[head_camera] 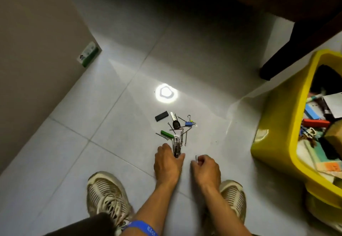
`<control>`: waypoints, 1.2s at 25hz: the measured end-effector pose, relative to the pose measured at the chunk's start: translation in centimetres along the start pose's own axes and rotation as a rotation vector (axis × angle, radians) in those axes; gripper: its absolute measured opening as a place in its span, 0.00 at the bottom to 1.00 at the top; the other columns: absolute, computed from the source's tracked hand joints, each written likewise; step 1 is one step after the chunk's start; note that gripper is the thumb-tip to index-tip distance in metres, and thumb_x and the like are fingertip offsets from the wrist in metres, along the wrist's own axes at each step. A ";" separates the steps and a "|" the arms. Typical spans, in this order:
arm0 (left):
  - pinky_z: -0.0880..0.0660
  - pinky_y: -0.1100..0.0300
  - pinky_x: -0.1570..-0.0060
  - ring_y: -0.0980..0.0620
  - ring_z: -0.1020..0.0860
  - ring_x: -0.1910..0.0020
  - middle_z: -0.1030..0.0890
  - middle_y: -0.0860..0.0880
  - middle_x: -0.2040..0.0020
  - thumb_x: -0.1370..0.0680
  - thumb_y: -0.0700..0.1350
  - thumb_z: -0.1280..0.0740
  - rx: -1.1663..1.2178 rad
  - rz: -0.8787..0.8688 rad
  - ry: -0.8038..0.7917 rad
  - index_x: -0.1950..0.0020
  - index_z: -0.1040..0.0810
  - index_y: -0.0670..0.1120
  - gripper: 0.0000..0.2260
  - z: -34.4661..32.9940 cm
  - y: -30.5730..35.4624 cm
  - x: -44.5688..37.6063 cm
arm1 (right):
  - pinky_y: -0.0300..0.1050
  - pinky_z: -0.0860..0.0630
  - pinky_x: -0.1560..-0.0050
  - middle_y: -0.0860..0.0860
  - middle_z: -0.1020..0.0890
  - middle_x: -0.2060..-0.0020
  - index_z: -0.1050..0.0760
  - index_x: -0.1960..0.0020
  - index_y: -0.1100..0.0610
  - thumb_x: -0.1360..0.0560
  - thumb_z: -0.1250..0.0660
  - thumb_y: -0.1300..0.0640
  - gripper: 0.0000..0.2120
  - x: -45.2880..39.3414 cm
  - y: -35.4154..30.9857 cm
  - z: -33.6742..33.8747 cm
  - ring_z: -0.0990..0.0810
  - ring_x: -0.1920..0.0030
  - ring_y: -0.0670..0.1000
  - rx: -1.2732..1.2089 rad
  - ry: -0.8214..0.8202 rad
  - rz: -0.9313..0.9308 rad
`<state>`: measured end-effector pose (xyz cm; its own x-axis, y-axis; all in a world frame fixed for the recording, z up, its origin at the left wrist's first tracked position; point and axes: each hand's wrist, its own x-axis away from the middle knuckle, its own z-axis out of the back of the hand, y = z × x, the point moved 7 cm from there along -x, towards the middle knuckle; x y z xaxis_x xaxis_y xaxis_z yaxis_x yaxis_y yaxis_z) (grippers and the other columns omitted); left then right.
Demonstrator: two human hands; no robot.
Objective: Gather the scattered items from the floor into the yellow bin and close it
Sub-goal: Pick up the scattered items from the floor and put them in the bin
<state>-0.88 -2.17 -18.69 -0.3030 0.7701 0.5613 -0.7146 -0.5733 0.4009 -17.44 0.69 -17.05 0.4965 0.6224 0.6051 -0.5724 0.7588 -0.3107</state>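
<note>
Head view: hairpin bundle in left hand grip.

Nothing here can be properly read. The blue wristband on the left forearm carries pale lettering, too blurred to make out. The green-and-white carton standing against the wall has a small dark mark and printed panels on its white face, all too small to tell. An orange label among the things in the yellow bin shows faint marks, unreadable.
</note>
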 end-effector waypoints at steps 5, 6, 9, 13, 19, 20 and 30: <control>0.23 0.50 0.52 0.46 0.22 0.52 0.21 0.46 0.51 0.24 0.49 0.29 0.075 -0.097 0.087 0.48 0.22 0.44 0.10 0.2 0.6 -1.8 | 0.46 0.25 0.56 0.53 0.18 0.53 0.20 0.50 0.55 0.22 0.37 0.54 0.08 -0.2 -1.6 -1.7 0.21 0.53 0.55 0.145 0.148 0.196; 0.22 0.50 0.53 0.46 0.21 0.54 0.20 0.46 0.53 0.24 0.48 0.29 0.110 -0.103 0.087 0.50 0.21 0.44 0.08 0.4 0.3 -2.0 | 0.46 0.25 0.57 0.54 0.19 0.54 0.21 0.52 0.56 0.22 0.37 0.55 0.08 0.0 -1.7 -1.9 0.22 0.55 0.55 0.137 0.166 0.217; 0.22 0.53 0.59 0.49 0.20 0.61 0.18 0.48 0.60 0.23 0.48 0.30 0.115 -0.112 0.054 0.56 0.20 0.45 0.06 0.9 -0.5 -2.3 | 0.46 0.27 0.59 0.54 0.19 0.55 0.22 0.55 0.57 0.23 0.37 0.57 0.06 0.0 -1.8 -2.0 0.22 0.55 0.55 0.100 0.172 0.211; 0.27 0.55 0.64 0.49 0.22 0.64 0.20 0.47 0.62 0.24 0.48 0.32 0.046 -0.092 0.049 0.62 0.24 0.44 0.10 1.3 -0.5 -2.3 | 0.45 0.32 0.59 0.53 0.20 0.52 0.23 0.51 0.56 0.23 0.39 0.55 0.08 0.2 -1.2 -2.0 0.24 0.52 0.55 0.237 0.114 0.233; 0.23 0.53 0.65 0.48 0.22 0.66 0.20 0.47 0.64 0.26 0.47 0.32 0.039 -0.053 0.060 0.62 0.23 0.43 0.09 1.9 -2.1 -2.0 | 0.45 0.26 0.52 0.54 0.19 0.44 0.22 0.39 0.56 0.21 0.37 0.53 0.13 0.3 1.1 -0.9 0.20 0.48 0.56 0.156 0.170 0.197; 0.22 0.54 0.67 0.50 0.21 0.69 0.20 0.48 0.67 0.27 0.46 0.32 0.083 -0.025 0.052 0.64 0.23 0.43 0.08 2.0 -2.3 -2.1 | 0.45 0.27 0.52 0.55 0.18 0.46 0.21 0.40 0.57 0.21 0.37 0.54 0.12 0.0 1.3 -0.6 0.20 0.49 0.56 0.116 0.181 0.162; 0.24 0.62 0.71 0.51 0.24 0.71 0.20 0.43 0.65 0.25 0.28 0.37 0.976 0.325 -0.301 0.50 0.19 0.35 0.09 1.4 -4.9 -3.4 | 0.45 0.26 0.62 0.54 0.19 0.61 0.21 0.57 0.57 0.23 0.36 0.54 0.09 -1.0 1.9 -0.6 0.21 0.62 0.55 0.083 0.197 0.000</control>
<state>4.54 -2.39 -21.49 -0.1249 0.5163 0.8472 0.2260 -0.8167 0.5310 -18.63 1.63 -18.67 0.6097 0.6542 0.4475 -0.6204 0.7453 -0.2443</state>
